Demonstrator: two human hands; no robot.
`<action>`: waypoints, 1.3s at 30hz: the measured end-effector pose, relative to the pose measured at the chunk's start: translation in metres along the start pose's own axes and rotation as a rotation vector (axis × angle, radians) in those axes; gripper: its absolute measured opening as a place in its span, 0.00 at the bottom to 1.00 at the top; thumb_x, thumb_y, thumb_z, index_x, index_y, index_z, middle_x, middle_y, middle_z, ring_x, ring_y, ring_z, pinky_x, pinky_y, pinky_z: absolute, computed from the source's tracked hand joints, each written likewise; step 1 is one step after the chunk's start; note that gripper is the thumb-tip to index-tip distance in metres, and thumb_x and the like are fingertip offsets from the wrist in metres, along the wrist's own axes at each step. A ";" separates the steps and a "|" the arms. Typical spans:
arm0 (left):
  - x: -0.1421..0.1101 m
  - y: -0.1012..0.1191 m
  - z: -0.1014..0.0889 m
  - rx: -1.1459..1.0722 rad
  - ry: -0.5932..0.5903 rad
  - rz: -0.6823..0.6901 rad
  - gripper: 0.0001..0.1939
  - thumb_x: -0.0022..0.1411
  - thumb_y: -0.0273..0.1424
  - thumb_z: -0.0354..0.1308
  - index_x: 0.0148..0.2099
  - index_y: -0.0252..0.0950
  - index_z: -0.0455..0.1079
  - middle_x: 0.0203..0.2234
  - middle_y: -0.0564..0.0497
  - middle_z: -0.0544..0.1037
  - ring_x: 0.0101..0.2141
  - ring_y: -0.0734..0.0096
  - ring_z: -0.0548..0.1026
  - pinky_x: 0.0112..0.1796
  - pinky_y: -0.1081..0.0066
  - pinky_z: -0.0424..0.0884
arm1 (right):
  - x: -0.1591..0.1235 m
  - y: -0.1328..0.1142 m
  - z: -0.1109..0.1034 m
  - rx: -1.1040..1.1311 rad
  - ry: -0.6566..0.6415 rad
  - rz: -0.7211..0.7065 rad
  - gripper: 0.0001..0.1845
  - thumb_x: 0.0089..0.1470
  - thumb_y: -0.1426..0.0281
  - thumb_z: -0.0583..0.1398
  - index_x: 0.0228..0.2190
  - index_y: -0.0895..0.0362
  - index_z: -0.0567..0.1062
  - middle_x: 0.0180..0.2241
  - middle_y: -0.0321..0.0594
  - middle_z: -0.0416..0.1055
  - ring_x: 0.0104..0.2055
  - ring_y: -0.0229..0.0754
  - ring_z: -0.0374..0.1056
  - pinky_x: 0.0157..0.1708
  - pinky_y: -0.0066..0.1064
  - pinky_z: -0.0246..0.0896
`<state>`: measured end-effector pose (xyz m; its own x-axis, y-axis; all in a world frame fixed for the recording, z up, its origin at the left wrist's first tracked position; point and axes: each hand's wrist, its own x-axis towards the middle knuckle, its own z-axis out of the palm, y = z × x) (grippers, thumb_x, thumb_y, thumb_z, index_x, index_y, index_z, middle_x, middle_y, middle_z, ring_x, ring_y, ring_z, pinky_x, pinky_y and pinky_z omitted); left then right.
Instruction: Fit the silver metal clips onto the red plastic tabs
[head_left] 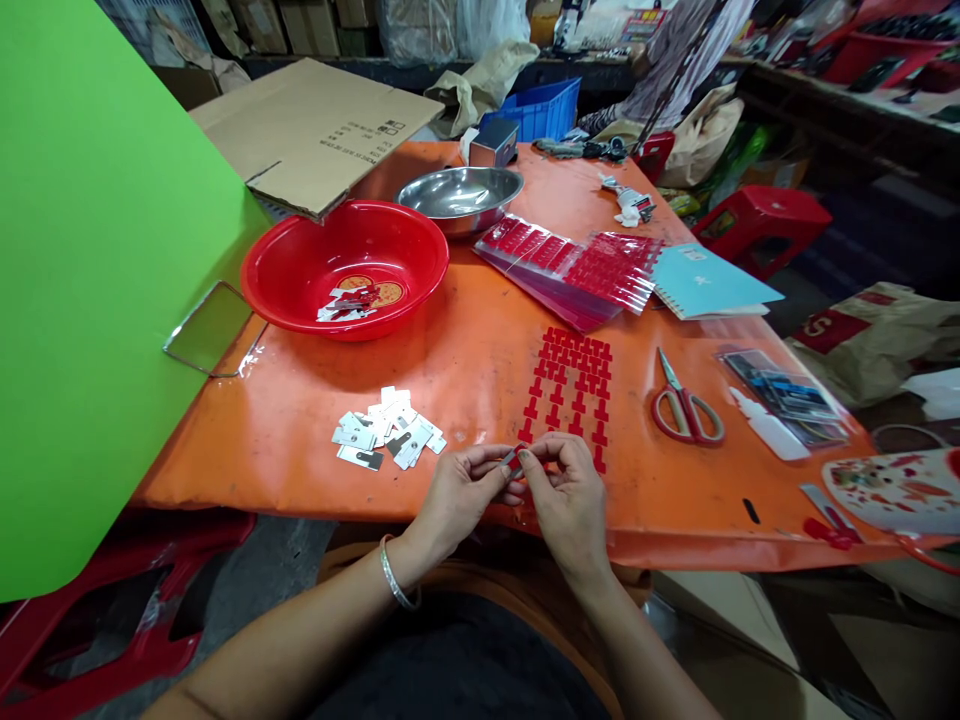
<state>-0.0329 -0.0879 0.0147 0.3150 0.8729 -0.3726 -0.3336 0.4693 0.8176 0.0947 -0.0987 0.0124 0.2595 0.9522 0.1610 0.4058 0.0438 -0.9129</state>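
Note:
My left hand (pixel 461 497) and my right hand (pixel 568 500) meet at the table's front edge, fingertips pinching a small flat plate with a red piece (pixel 514 460) on it. Fingers hide part of that plate. Just beyond my right hand lie rows of red T-shaped pieces (pixel 577 385), some partly covered by the hand. To the left of my left hand is a loose heap of small white and grey plates (pixel 390 428). More such plates with red on them (pixel 349 301) rest inside a red basin (pixel 262 285).
Scissors (pixel 688 412), a white bottle (pixel 770 425) and a small knife (pixel 832 515) lie to the right. Red sheets in clear plastic (pixel 574 262), a blue notebook (pixel 709 280) and a steel bowl (pixel 465 195) sit farther back. A green board (pixel 97 300) stands at left.

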 end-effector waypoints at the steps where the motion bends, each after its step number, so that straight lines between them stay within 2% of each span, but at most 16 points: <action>1: 0.000 0.000 0.000 0.000 -0.004 0.003 0.18 0.51 0.36 0.66 0.42 0.30 0.75 0.28 0.47 0.80 0.28 0.69 0.78 0.35 0.69 0.75 | -0.001 0.000 0.000 0.000 0.000 0.006 0.06 0.54 0.66 0.59 0.28 0.55 0.69 0.32 0.39 0.64 0.33 0.40 0.63 0.28 0.30 0.64; 5: -0.003 0.004 0.002 0.001 -0.020 0.010 0.17 0.52 0.35 0.65 0.42 0.29 0.75 0.28 0.47 0.80 0.28 0.70 0.77 0.35 0.70 0.75 | -0.001 0.000 0.000 0.035 0.042 0.047 0.08 0.51 0.65 0.61 0.31 0.55 0.68 0.34 0.38 0.63 0.32 0.39 0.64 0.26 0.29 0.64; 8: -0.004 0.006 0.002 0.001 -0.017 -0.004 0.18 0.51 0.35 0.66 0.42 0.29 0.75 0.27 0.47 0.79 0.27 0.71 0.77 0.35 0.71 0.75 | 0.002 0.003 -0.003 0.140 0.114 0.145 0.21 0.44 0.65 0.67 0.37 0.53 0.64 0.34 0.36 0.64 0.28 0.35 0.63 0.26 0.28 0.64; 10: -0.005 0.006 0.002 -0.013 -0.014 -0.031 0.19 0.50 0.35 0.66 0.42 0.29 0.75 0.26 0.47 0.79 0.27 0.72 0.76 0.35 0.71 0.75 | 0.003 0.005 -0.005 0.211 0.064 0.213 0.23 0.41 0.63 0.68 0.37 0.54 0.65 0.32 0.35 0.65 0.28 0.35 0.64 0.28 0.29 0.65; 13: -0.005 0.005 0.002 -0.027 -0.005 -0.074 0.19 0.50 0.36 0.67 0.43 0.29 0.75 0.26 0.47 0.79 0.26 0.72 0.76 0.34 0.71 0.75 | 0.002 0.007 -0.006 0.311 -0.094 0.297 0.19 0.42 0.59 0.67 0.33 0.57 0.71 0.29 0.37 0.69 0.30 0.38 0.67 0.30 0.31 0.66; 15: -0.005 0.003 0.002 -0.013 -0.017 -0.072 0.19 0.51 0.36 0.66 0.43 0.29 0.75 0.25 0.47 0.79 0.26 0.73 0.76 0.34 0.72 0.74 | 0.000 0.007 -0.005 0.393 -0.149 0.366 0.18 0.42 0.57 0.67 0.29 0.57 0.73 0.26 0.36 0.70 0.27 0.37 0.66 0.27 0.30 0.65; 19: -0.005 0.002 0.003 0.061 -0.076 -0.011 0.17 0.55 0.35 0.62 0.44 0.30 0.75 0.26 0.48 0.79 0.27 0.74 0.75 0.34 0.74 0.73 | -0.002 0.006 -0.001 0.576 -0.151 0.502 0.17 0.40 0.57 0.68 0.23 0.58 0.73 0.18 0.32 0.67 0.18 0.32 0.59 0.16 0.23 0.53; 22: -0.004 0.003 0.001 0.145 -0.102 0.016 0.15 0.58 0.34 0.60 0.45 0.32 0.75 0.28 0.48 0.79 0.28 0.73 0.75 0.34 0.74 0.73 | 0.001 0.008 -0.001 0.666 -0.181 0.549 0.17 0.39 0.58 0.69 0.21 0.59 0.74 0.16 0.32 0.65 0.17 0.30 0.56 0.14 0.21 0.49; 24: 0.001 0.010 -0.004 0.225 -0.093 0.034 0.14 0.58 0.33 0.58 0.45 0.32 0.76 0.28 0.48 0.80 0.28 0.72 0.76 0.34 0.73 0.73 | 0.004 0.010 -0.003 0.672 -0.206 0.560 0.17 0.41 0.57 0.67 0.22 0.59 0.76 0.17 0.33 0.65 0.18 0.30 0.56 0.15 0.21 0.49; 26: 0.010 0.027 -0.015 0.336 -0.035 0.106 0.14 0.58 0.31 0.56 0.46 0.32 0.75 0.29 0.47 0.80 0.28 0.72 0.75 0.34 0.73 0.73 | 0.007 0.013 -0.007 0.640 -0.193 0.544 0.18 0.45 0.55 0.65 0.27 0.59 0.78 0.21 0.36 0.69 0.19 0.30 0.57 0.16 0.22 0.50; 29: 0.029 0.072 -0.038 0.575 0.122 0.351 0.16 0.59 0.29 0.54 0.49 0.33 0.73 0.34 0.47 0.80 0.29 0.73 0.74 0.35 0.72 0.72 | 0.011 0.018 -0.016 0.509 -0.144 0.470 0.21 0.45 0.54 0.64 0.35 0.58 0.79 0.28 0.39 0.73 0.22 0.32 0.60 0.18 0.23 0.54; 32: 0.048 0.126 -0.066 0.879 0.306 0.601 0.17 0.59 0.26 0.52 0.50 0.33 0.73 0.38 0.46 0.79 0.32 0.71 0.75 0.40 0.70 0.71 | 0.012 0.026 -0.024 0.350 -0.129 0.387 0.20 0.45 0.54 0.65 0.33 0.58 0.78 0.24 0.37 0.71 0.21 0.33 0.60 0.20 0.25 0.56; 34: 0.060 0.156 -0.083 1.068 0.444 0.690 0.19 0.58 0.23 0.50 0.49 0.32 0.73 0.41 0.45 0.79 0.37 0.68 0.76 0.44 0.68 0.70 | 0.012 0.031 -0.025 0.271 -0.130 0.347 0.21 0.46 0.54 0.63 0.32 0.58 0.78 0.21 0.35 0.68 0.20 0.33 0.58 0.20 0.26 0.56; 36: 0.070 0.177 -0.098 1.221 0.555 0.678 0.21 0.55 0.20 0.49 0.49 0.30 0.74 0.41 0.44 0.79 0.41 0.65 0.76 0.47 0.67 0.68 | 0.010 0.035 -0.025 0.209 -0.146 0.314 0.21 0.47 0.53 0.62 0.33 0.59 0.78 0.20 0.35 0.67 0.19 0.34 0.58 0.19 0.26 0.55; 39: 0.079 0.194 -0.112 1.361 0.611 0.520 0.20 0.54 0.19 0.50 0.48 0.29 0.74 0.41 0.43 0.79 0.43 0.62 0.75 0.48 0.67 0.67 | 0.008 0.038 -0.021 0.134 -0.180 0.254 0.20 0.49 0.54 0.60 0.33 0.59 0.77 0.23 0.38 0.70 0.22 0.37 0.62 0.22 0.28 0.59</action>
<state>-0.1725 0.0872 0.0947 -0.0782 0.9714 0.2243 0.8346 -0.0593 0.5476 0.1310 -0.0955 -0.0126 0.1742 0.9753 -0.1362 0.2261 -0.1742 -0.9584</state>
